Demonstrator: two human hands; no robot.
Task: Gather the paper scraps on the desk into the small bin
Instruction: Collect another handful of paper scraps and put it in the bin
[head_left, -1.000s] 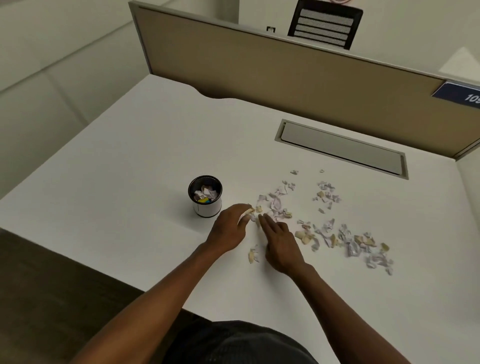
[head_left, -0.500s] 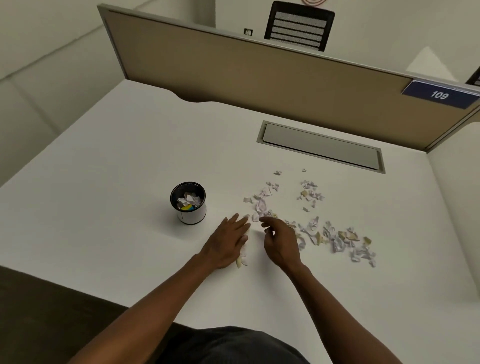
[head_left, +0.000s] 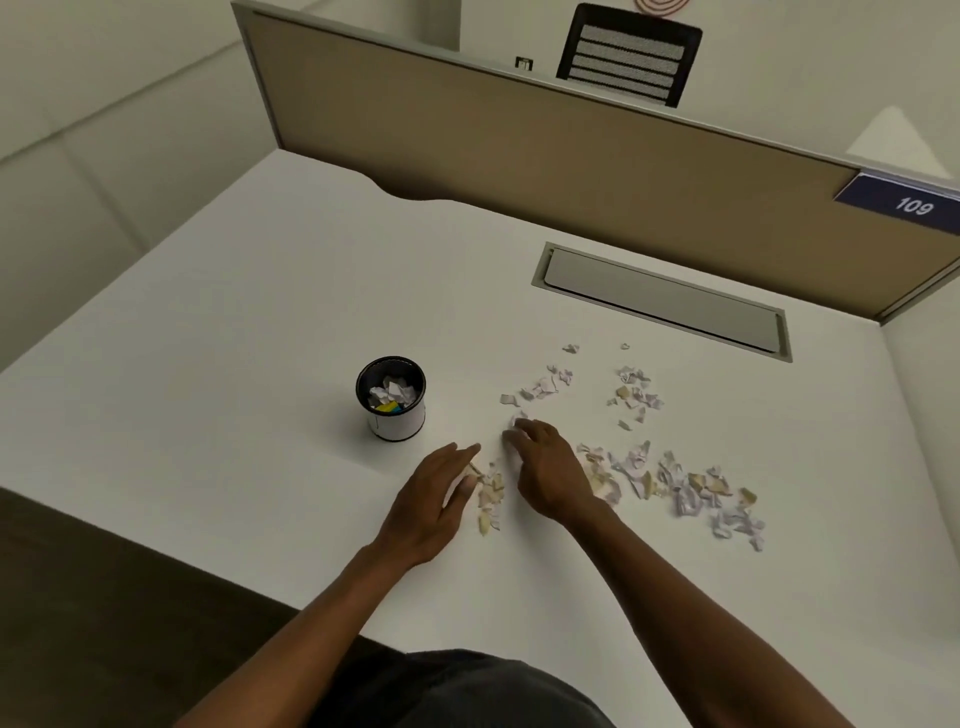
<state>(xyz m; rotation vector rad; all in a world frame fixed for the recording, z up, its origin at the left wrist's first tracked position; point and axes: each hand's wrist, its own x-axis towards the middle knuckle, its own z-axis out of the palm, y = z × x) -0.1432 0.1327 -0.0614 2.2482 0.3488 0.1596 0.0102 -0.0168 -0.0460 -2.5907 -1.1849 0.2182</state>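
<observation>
We see the small bin (head_left: 390, 399) upright on the white worktop (head_left: 208, 364), already holding crumpled paper, with bare surface stretching wide to its left and toward the near edge. The paper scraps (head_left: 675, 483) lie scattered to its right, a long band running rightward and smaller clusters farther back, short of the grey cable flap (head_left: 660, 299) by the partition (head_left: 519, 156). Our left hand (head_left: 436, 493) lies flat with fingers straight, its fingertips touching a little heap of scraps. Our right hand (head_left: 545, 467) sits just beside it, fingers curled down onto scraps; whether it pinches any we cannot tell.
</observation>
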